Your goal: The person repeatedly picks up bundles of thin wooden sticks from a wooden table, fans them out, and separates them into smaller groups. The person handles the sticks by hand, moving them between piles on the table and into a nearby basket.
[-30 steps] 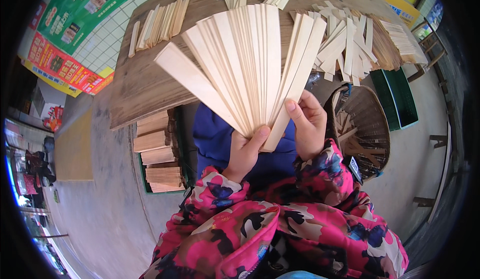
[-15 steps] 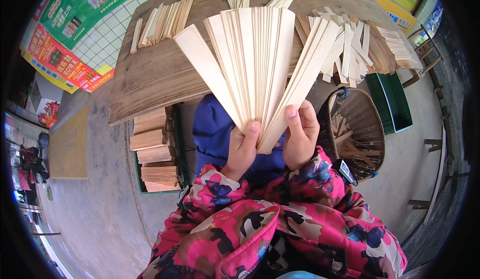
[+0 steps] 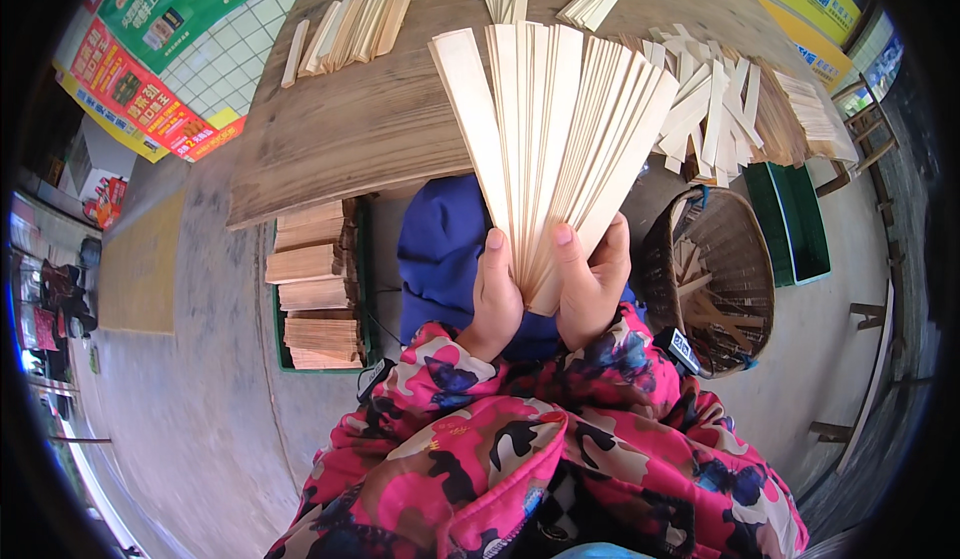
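A fanned bundle of pale, thin wooden strips (image 3: 545,119) rises from my two hands over my blue-covered lap (image 3: 435,249), its lower ends pinched close together. My left hand (image 3: 492,294) is closed on the bottom left of the bundle, thumb upright along the strips. My right hand (image 3: 590,284) grips the bottom right, thumb on the face of the strips and fingers curled round behind their edge.
Ahead stands a wooden board table (image 3: 350,139) bearing strip bundles (image 3: 355,34) and a loose pile (image 3: 710,109). A green crate (image 3: 365,329) of stacked strips is at left; a woven basket (image 3: 745,259) with scraps and another green crate (image 3: 790,219) are at right.
The fan has shifted right and narrowed as its separate outer strips came closer to the middle. My right thumb has moved lower and inward toward my left hand.
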`<action>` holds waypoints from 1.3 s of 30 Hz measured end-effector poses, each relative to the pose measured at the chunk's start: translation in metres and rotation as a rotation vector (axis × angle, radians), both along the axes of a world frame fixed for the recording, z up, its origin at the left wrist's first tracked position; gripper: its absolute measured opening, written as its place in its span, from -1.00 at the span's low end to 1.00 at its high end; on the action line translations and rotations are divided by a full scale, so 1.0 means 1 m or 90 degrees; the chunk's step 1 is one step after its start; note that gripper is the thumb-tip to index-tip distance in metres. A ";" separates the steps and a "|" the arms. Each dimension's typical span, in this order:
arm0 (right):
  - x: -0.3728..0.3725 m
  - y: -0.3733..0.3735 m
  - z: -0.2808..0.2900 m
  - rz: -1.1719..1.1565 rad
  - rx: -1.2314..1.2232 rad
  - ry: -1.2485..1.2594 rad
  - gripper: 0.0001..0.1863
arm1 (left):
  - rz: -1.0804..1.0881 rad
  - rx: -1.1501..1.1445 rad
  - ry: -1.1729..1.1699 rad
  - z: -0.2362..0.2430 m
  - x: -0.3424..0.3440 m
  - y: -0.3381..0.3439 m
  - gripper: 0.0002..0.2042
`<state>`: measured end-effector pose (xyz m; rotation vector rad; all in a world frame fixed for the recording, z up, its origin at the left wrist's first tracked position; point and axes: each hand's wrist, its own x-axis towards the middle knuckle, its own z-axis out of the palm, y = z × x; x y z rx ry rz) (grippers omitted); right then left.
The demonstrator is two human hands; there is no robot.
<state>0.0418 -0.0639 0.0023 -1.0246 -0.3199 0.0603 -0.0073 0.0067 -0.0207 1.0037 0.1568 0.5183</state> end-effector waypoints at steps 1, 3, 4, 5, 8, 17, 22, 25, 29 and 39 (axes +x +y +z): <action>0.000 0.000 0.000 -0.005 0.000 -0.001 -0.66 | -0.005 -0.011 -0.009 -0.001 0.000 -0.001 -0.48; -0.001 0.000 0.000 -0.011 0.005 -0.006 -0.65 | -0.009 -0.060 -0.034 -0.003 0.001 -0.002 -0.49; -0.002 0.000 -0.001 -0.017 0.001 -0.015 -0.64 | -0.006 -0.041 -0.029 -0.004 0.001 -0.002 -0.49; -0.002 0.000 -0.001 -0.027 -0.002 -0.024 -0.63 | -0.002 -0.032 -0.021 -0.004 0.001 -0.002 -0.50; -0.004 0.002 -0.001 -0.040 0.001 -0.032 -0.59 | 0.025 0.021 0.007 -0.005 -0.001 -0.001 -0.55; -0.005 0.004 -0.001 0.041 0.032 0.068 -0.67 | 0.134 0.220 0.023 0.000 0.003 -0.002 -0.64; -0.005 0.005 -0.001 0.024 0.037 0.064 -0.69 | 0.137 0.169 0.033 0.002 0.001 -0.003 -0.70; -0.006 0.006 -0.001 0.007 0.052 0.059 -0.69 | 0.138 0.141 0.022 0.003 0.001 -0.004 -0.72; -0.005 0.005 -0.001 0.015 0.064 0.053 -0.71 | 0.131 0.079 -0.008 0.006 0.001 -0.007 -0.73; -0.001 -0.002 0.000 0.138 0.134 0.125 -0.72 | 0.056 -0.068 -0.025 0.018 -0.003 -0.010 -0.72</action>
